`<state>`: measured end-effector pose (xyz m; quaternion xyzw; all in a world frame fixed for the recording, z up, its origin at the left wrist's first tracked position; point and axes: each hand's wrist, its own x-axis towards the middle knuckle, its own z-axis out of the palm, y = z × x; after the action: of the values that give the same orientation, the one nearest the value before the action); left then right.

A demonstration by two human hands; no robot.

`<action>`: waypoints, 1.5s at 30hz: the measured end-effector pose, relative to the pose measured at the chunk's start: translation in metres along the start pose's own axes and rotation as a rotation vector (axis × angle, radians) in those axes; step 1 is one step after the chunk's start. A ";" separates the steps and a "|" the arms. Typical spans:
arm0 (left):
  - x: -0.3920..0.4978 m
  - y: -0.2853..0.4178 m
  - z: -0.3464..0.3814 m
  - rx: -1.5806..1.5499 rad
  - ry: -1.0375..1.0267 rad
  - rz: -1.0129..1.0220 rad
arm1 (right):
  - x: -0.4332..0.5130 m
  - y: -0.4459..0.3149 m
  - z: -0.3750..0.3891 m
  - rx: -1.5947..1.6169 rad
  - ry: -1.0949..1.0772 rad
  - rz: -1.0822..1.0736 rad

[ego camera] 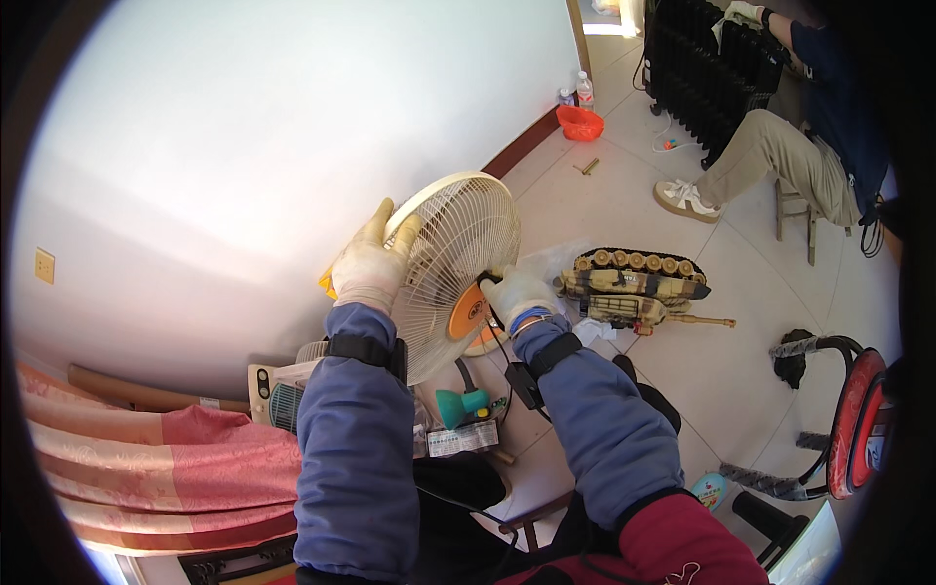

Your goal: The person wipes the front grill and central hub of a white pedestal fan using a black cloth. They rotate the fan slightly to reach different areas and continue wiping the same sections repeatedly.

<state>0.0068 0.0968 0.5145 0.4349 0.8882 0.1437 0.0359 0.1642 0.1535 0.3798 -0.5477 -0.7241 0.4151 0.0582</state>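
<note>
An electric fan (459,241) with a cream wire guard and an orange centre badge stands before me, its face turned towards the right. My left hand (371,267), in a pale work glove, grips the cream rim at the guard's left side. Part of something yellow (327,284) sticks out behind that hand. My right hand (518,294), also gloved, is at the front of the guard beside the orange badge. Its fingers close on a small black object (488,278), which I cannot identify. A black cord runs down near it to a black box (523,385) below my wrist.
A camouflage toy tank (636,285) lies right of the fan. Below are a teal lamp (461,406) and a box fan (281,398). A red-seated metal-framed item (855,424) stands right. Another person (775,157) sits by a black oil-filled radiator (709,62). A red bowl (580,124) sits near the wall.
</note>
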 end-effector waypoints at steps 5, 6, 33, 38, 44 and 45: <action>0.001 -0.001 0.002 -0.022 0.024 -0.026 | 0.017 0.009 -0.003 0.116 0.150 0.038; 0.000 -0.002 0.002 -0.011 0.020 -0.016 | 0.021 0.010 -0.005 0.191 0.191 0.067; 0.000 -0.005 0.003 -0.055 0.011 0.001 | 0.010 -0.005 -0.021 0.252 0.315 -0.194; -0.002 -0.004 0.005 -0.039 0.088 0.022 | 0.009 0.003 -0.006 0.034 0.146 -0.290; -0.001 -0.005 0.005 -0.073 0.047 -0.007 | 0.013 0.014 -0.022 -0.159 -0.111 -0.210; -0.002 -0.006 0.004 -0.068 0.056 -0.001 | 0.016 0.014 -0.028 -0.225 -0.151 -0.166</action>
<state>0.0044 0.0922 0.5087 0.4290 0.8836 0.1857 0.0260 0.1836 0.1827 0.3832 -0.4563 -0.8111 0.3651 -0.0244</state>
